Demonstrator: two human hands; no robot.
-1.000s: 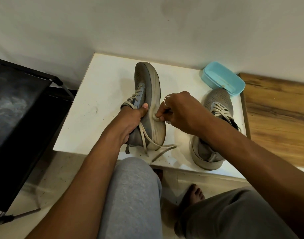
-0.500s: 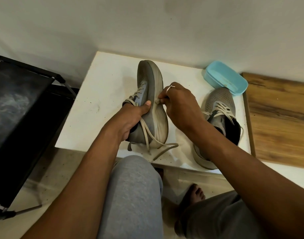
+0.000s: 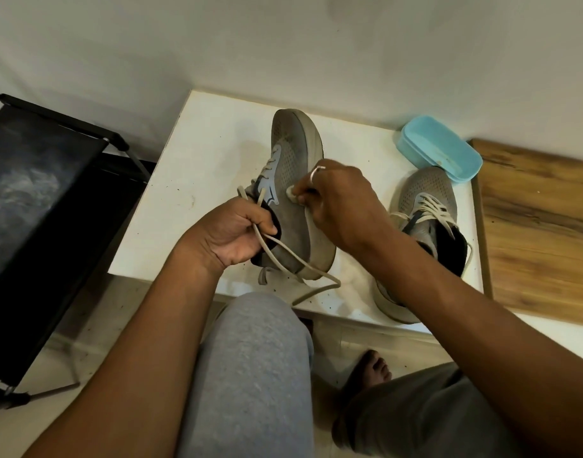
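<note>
Where a grey-trousered knee (image 3: 250, 358) meets the near edge of the white speckled tabletop (image 3: 204, 166), the left hand (image 3: 232, 234) grips the collar and a loose lace of a grey mesh sneaker (image 3: 295, 166), held on its side with the toe pointing away. The right hand (image 3: 338, 200) pinches a small white wad (image 3: 291, 194) against the sneaker's upper. Further right stands a second grey sneaker (image 3: 427, 190), with a pale blue plastic box (image 3: 438, 148) just behind its toe.
</note>
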